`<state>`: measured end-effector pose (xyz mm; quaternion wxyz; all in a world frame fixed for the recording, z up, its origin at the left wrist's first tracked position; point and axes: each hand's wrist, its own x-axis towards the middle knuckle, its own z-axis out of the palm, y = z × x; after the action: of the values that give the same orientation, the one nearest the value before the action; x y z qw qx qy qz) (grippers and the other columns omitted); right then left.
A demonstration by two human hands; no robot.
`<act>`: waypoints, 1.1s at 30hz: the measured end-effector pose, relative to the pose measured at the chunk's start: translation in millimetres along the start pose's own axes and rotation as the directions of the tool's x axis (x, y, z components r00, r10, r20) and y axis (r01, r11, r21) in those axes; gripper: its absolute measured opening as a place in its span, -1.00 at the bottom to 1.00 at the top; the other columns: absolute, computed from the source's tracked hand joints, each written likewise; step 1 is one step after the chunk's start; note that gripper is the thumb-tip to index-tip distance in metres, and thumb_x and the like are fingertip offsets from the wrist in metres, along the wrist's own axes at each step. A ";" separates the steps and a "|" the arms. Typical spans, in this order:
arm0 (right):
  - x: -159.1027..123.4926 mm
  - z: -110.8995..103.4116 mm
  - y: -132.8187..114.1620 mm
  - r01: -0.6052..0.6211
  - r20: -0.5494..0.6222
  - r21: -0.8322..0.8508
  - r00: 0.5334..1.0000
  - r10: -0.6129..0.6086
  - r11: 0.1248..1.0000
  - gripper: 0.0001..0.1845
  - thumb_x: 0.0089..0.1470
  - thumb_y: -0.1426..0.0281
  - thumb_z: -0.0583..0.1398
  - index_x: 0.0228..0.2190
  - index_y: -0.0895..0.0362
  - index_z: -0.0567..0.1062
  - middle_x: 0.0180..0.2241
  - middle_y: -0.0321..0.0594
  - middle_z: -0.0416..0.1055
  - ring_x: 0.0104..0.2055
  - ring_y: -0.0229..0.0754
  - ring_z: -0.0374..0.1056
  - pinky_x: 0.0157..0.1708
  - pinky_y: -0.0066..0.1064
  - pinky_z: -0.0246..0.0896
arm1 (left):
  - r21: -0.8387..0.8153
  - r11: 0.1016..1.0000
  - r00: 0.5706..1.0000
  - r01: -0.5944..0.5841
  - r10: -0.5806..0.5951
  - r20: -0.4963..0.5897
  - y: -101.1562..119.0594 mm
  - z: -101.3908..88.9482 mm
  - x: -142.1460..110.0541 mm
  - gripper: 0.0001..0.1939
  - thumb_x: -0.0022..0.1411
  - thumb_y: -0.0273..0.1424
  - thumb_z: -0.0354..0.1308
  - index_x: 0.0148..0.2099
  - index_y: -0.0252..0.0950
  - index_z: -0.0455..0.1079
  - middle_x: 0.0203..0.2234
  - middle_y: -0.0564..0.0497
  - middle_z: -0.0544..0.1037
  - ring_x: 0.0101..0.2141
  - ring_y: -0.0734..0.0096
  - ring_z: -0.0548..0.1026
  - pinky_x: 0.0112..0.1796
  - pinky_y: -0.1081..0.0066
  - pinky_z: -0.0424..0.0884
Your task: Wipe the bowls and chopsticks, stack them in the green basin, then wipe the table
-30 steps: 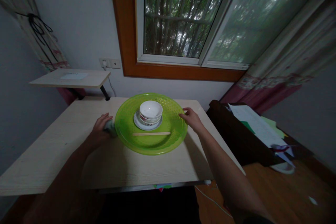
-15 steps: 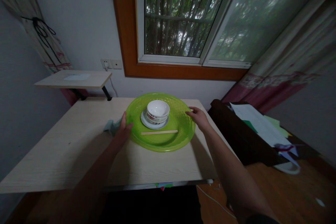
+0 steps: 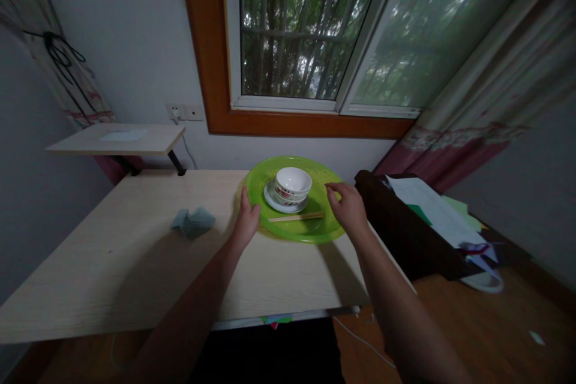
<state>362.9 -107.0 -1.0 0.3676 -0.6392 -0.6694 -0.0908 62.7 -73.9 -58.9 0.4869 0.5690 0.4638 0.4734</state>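
Observation:
A round green tray (image 3: 297, 234) lies at the back right of the table. On it a stack of white bowls (image 3: 293, 181) sits on a white saucer (image 3: 271, 198), with a pair of chopsticks (image 3: 297, 216) in front. My left hand (image 3: 247, 214) grips the tray's left rim, thumb toward the inside and fingers along the outer edge. Over the tray's right side is my right hand (image 3: 346, 207). Its fingers are bent, thumb and forefinger slightly apart, pointing at the bowls without touching them; nothing shows between them. The right rim is partly hidden behind this hand.
A crumpled light-blue cloth (image 3: 194, 222) lies on the wooden table (image 3: 148, 270), left of the tray. A small raised shelf (image 3: 153, 139) stands at the back left. Beside the table's right edge is a dark brown piece of furniture (image 3: 396, 234) with papers (image 3: 432, 207) on top.
The tray, with bowls, saucer and chopsticks, has shifted right across the table. My left hand has moved along at its rim. My right hand has come off the right rim and reaches inward over the tray.

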 end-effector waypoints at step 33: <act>-34.4 -24.1 40.7 -0.397 -0.180 0.248 0.878 0.444 0.884 -0.35 0.27 -0.14 0.00 -0.37 0.13 0.55 -0.51 -0.13 0.55 -0.41 -0.07 0.47 -0.28 -0.29 0.28 | 0.049 0.999 0.990 -0.023 0.029 -0.136 -2.2 92.1 22.1 -0.07 0.21 -0.54 0.07 0.54 -0.42 -0.24 0.50 -0.26 -0.08 0.47 0.15 -0.06 0.41 0.22 -0.08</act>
<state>406.6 -141.6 -18.9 0.5172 -0.7138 -0.4721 -0.0132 156.5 -62.4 -66.4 0.4341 0.5525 0.4997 0.5065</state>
